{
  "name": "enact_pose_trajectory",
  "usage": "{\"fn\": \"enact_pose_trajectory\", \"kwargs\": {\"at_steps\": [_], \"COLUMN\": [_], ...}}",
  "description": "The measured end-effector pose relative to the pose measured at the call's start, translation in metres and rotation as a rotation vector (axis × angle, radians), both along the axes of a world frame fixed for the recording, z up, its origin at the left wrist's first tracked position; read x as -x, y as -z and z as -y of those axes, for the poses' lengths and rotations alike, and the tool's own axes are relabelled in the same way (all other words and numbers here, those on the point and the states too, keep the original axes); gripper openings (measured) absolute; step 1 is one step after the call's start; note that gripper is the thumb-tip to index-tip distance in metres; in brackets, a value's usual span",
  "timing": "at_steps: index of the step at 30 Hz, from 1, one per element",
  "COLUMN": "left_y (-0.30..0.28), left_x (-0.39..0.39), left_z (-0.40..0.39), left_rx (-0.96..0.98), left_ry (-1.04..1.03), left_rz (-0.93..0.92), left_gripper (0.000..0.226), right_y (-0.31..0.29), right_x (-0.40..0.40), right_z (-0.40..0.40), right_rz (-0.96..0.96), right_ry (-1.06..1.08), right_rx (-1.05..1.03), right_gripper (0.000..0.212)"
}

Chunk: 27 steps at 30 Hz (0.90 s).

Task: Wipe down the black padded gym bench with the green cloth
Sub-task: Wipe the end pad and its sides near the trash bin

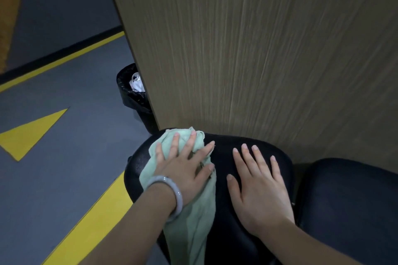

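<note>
against the wood wall, the bench (241, 232): my left hand (183, 170) presses the green cloth (193, 221) flat, mid-wipe; right hand (258, 187) flat, bracing; next stroke probably toward me.

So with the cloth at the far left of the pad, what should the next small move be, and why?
Probably sweep the left hand rightward, dragging the green cloth across the black padded bench. The cloth lies bunched at the pad's far left edge under flat fingers, while the right hand rests flat on bare pad beside it, so that hand would likely need to lift or shift away first.
</note>
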<state>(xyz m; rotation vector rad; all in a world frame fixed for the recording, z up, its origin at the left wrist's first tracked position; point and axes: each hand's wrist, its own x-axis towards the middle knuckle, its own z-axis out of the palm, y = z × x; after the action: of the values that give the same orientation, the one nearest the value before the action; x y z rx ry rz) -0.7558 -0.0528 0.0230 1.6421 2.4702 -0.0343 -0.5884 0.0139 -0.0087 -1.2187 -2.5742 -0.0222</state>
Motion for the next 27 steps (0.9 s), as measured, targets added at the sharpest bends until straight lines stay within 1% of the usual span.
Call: {"fn": "enact_pose_trajectory", "kwargs": {"at_steps": [2,3,5,7,9,11,13,16,17,20,23,27], "left_y": [-0.001,0.002,0.004,0.006,0.013,0.007,0.008,0.003,0.002,0.003,-0.001,0.001], "left_x": [-0.007,-0.012,-0.026,-0.035,-0.039,-0.031,-0.023,-0.004,0.002,0.015,0.011,-0.014], "left_z": [0.009,0.016,0.034,0.048,0.052,0.048,0.036,0.014,0.006,-0.005,-0.001,0.027], "left_rx": [0.002,-0.001,-0.022,-0.001,0.008,-0.040,-0.105,-0.039,-0.028,-0.008,-0.047,-0.054], "left_ry": [0.003,0.010,0.044,0.046,0.067,0.051,0.055,0.032,0.035,0.050,0.070,0.093], "left_rz": [-0.011,-0.017,-0.070,-0.022,-0.021,0.009,-0.021,0.003,0.009,0.027,0.031,0.019], "left_gripper": [0.068,0.069,0.063,0.056,0.052,0.053,0.054,0.067,0.068,0.060,0.070,0.061], "right_y": [0.000,-0.001,-0.002,-0.003,-0.001,-0.002,0.001,0.003,0.004,0.004,0.003,0.002], "right_x": [0.001,0.000,-0.001,0.001,0.000,0.002,0.001,0.000,0.000,0.001,0.001,0.001], "right_z": [0.000,0.000,0.001,0.001,0.000,0.000,0.000,0.000,0.000,0.000,0.000,0.000], "right_rz": [0.004,0.010,0.029,0.036,0.031,0.008,0.006,-0.008,-0.009,-0.017,-0.016,-0.005], "right_ry": [-0.004,-0.004,-0.006,-0.010,0.005,0.001,-0.001,-0.003,-0.002,0.001,0.000,-0.008], "right_rx": [0.003,0.007,0.030,0.045,0.030,-0.009,-0.016,-0.026,-0.031,-0.031,-0.017,-0.004], "right_gripper": [0.058,0.058,0.059,0.060,0.059,0.058,0.057,0.057,0.058,0.058,0.058,0.058]}}
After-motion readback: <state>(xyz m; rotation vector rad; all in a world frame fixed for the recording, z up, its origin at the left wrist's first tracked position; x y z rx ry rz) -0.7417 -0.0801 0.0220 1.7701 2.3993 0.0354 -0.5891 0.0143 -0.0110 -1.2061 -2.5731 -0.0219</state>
